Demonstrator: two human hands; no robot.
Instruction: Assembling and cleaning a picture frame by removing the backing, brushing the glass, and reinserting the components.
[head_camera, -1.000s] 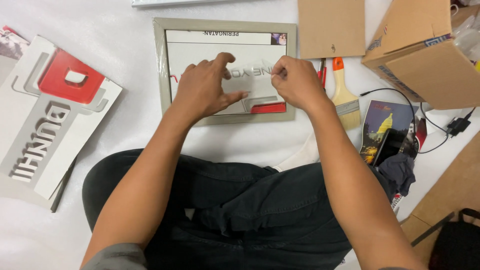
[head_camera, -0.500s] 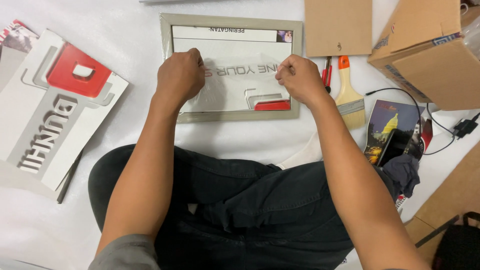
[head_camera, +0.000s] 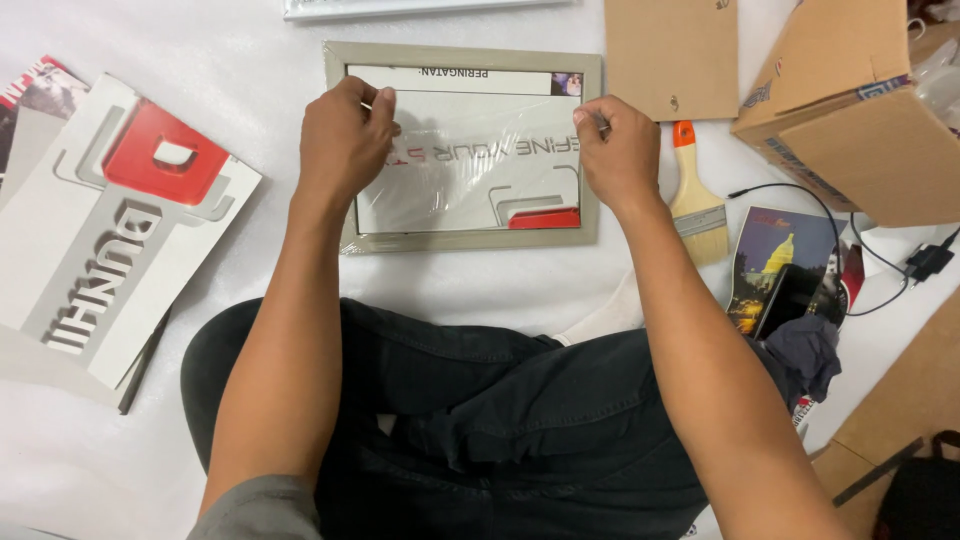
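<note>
Head view: both hands pinch the clear plastic wrap over a beige rectangular picture frame (head_camera: 462, 145) lying on the white floor before the crossed legs. Left hand (head_camera: 345, 140) is closed near the frame's upper-left corner, right hand (head_camera: 618, 150) closed at its right edge. Unwrapping looks to be the step in hand; peeling next would call for a firm, even pull.

Brush (head_camera: 693, 195), box (head_camera: 858, 120) crowd right; left floor open.

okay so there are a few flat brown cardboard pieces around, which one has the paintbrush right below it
The upright rectangular cardboard panel at top centre-right. The paintbrush lies just beneath its lower edge, unlike the open cardboard box at far right.
</note>
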